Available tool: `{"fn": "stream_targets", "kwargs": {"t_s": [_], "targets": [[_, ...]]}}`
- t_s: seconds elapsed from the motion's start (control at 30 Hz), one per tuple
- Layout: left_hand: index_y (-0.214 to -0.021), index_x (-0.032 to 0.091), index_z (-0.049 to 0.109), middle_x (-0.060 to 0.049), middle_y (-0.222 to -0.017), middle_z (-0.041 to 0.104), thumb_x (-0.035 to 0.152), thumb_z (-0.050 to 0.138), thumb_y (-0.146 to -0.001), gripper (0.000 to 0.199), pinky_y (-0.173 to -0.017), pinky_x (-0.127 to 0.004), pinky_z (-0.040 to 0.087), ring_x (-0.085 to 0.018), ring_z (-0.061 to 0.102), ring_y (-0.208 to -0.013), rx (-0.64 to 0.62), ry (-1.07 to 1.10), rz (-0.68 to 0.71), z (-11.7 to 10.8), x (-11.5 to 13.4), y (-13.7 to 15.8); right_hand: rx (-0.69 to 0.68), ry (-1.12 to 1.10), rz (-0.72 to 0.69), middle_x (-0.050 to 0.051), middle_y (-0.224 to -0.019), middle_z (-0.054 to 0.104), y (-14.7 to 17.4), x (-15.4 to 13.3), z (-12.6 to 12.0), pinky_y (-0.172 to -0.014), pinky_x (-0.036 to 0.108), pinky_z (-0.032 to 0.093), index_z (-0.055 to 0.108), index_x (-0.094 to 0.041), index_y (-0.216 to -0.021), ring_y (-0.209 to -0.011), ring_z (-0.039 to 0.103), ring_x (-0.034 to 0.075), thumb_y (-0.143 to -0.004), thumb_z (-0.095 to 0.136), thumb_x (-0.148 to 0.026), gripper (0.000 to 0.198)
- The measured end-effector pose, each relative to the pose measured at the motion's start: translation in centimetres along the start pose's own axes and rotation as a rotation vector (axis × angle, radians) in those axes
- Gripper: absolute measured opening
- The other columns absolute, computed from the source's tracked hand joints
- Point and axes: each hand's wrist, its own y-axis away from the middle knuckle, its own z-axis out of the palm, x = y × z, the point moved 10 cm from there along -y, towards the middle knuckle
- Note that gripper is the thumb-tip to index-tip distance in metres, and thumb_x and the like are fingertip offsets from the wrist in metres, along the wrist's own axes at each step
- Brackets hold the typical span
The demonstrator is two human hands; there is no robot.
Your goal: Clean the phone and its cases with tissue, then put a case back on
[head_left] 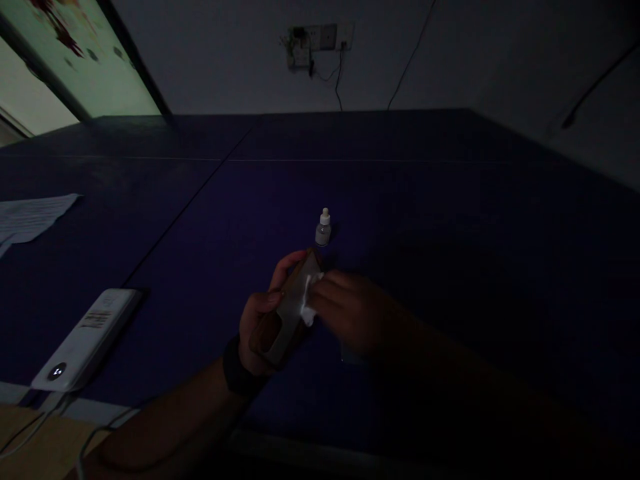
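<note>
My left hand (257, 317), with a dark band at the wrist, is closed around a phone case (287, 320). The case is tilted, its translucent back facing up and a large camera cutout at the lower end. A crumpled white tissue (309, 303) lies against the case's surface, pinched in the fingers of my right hand (350, 310). Just beyond the case stands a small dropper bottle (323, 230), upright, with a white cap and a pale bulb. Partly hidden below my right hand is a dark flat object (351, 355), too dim to name.
On the dark blue table (200, 193), a white power bank (90, 340) with cables at its near end lies to the left. Farther left is a printed sheet (35, 219). Wall sockets (320, 38) with hanging cords are at the back. The room is dim.
</note>
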Motion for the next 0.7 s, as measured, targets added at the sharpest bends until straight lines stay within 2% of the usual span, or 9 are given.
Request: {"fn": "stream_targets", "kwargs": {"t_s": [0.13,0.2,0.33,0.4,0.5,0.57,0.63,0.7], "targets": [[-0.124,0.033,0.061,0.0,-0.13,0.066,0.033,0.065,-0.074,0.05,-0.111,-0.042,0.04,-0.027,0.061,-0.124,-0.028,-0.01,-0.016,0.7,-0.4,0.0,0.008,-0.156,-0.098,0.007,-0.093,0.068,-0.2,-4.4,-0.2,-0.076,0.033,0.048,0.068,-0.013,-0.092,-0.085,0.056,0.02,-0.104,0.043,-0.015,0.028],[-0.124,0.033,0.062,0.0,-0.128,0.067,0.033,0.065,-0.074,0.05,-0.107,-0.041,0.044,-0.027,0.062,-0.121,-0.047,-0.013,-0.004,0.9,-0.3,0.2,0.042,-0.148,-0.075,0.007,-0.091,0.068,-0.2,-3.7,-0.7,-0.076,0.034,0.048,0.068,-0.012,-0.092,-0.085,0.056,0.02,-0.104,0.044,-0.014,0.027],[-0.124,0.031,0.064,0.0,-0.126,0.069,0.033,0.064,-0.075,0.049,-0.088,-0.034,0.054,-0.021,0.069,-0.099,-0.025,-0.042,0.008,0.2,0.2,0.2,0.078,0.043,0.113,0.01,-0.087,0.066,0.0,1.1,-0.7,-0.069,0.035,0.045,0.066,-0.012,-0.086,-0.079,0.054,0.021,-0.102,0.043,-0.011,0.028],[-0.125,0.031,0.064,0.0,-0.13,0.068,0.035,0.063,-0.075,0.05,-0.09,-0.036,0.055,-0.022,0.07,-0.102,-0.006,-0.055,0.019,-0.1,0.3,0.2,0.079,0.04,0.085,0.009,-0.086,0.065,0.0,0.5,-0.4,-0.07,0.035,0.045,0.066,-0.013,-0.086,-0.08,0.053,0.021,-0.102,0.043,-0.011,0.028],[-0.125,0.031,0.063,-0.001,-0.131,0.068,0.036,0.064,-0.074,0.052,-0.106,-0.043,0.048,-0.028,0.065,-0.12,-0.01,-0.062,0.02,0.1,0.0,0.1,0.065,-0.127,-0.06,0.007,-0.091,0.066,-0.1,-3.2,0.0,-0.076,0.033,0.046,0.065,-0.014,-0.089,-0.085,0.054,0.019,-0.103,0.046,-0.013,0.024],[-0.125,0.032,0.063,0.0,-0.131,0.069,0.034,0.065,-0.073,0.052,-0.109,-0.043,0.046,-0.028,0.063,-0.125,-0.036,-0.053,0.004,0.5,-0.2,0.1,0.014,-0.159,-0.102,0.006,-0.092,0.066,0.0,-4.4,0.3,-0.076,0.033,0.046,0.066,-0.016,-0.089,-0.086,0.055,0.019,-0.103,0.048,-0.017,0.023],[-0.123,0.032,0.064,0.001,-0.129,0.07,0.033,0.066,-0.073,0.05,-0.101,-0.038,0.051,-0.025,0.067,-0.118,-0.062,-0.044,0.005,0.9,-0.2,0.0,-0.007,-0.113,-0.064,0.006,-0.092,0.066,0.0,-3.2,0.3,-0.075,0.034,0.047,0.066,-0.016,-0.09,-0.085,0.055,0.019,-0.103,0.048,-0.017,0.022],[-0.122,0.032,0.065,0.001,-0.126,0.071,0.032,0.066,-0.074,0.049,-0.086,-0.032,0.055,-0.021,0.071,-0.102,-0.059,-0.036,-0.001,0.9,0.0,0.0,0.016,-0.005,0.042,0.007,-0.085,0.065,0.0,-0.4,0.0,-0.069,0.035,0.046,0.065,-0.015,-0.084,-0.078,0.053,0.02,-0.102,0.046,-0.012,0.026]]}}
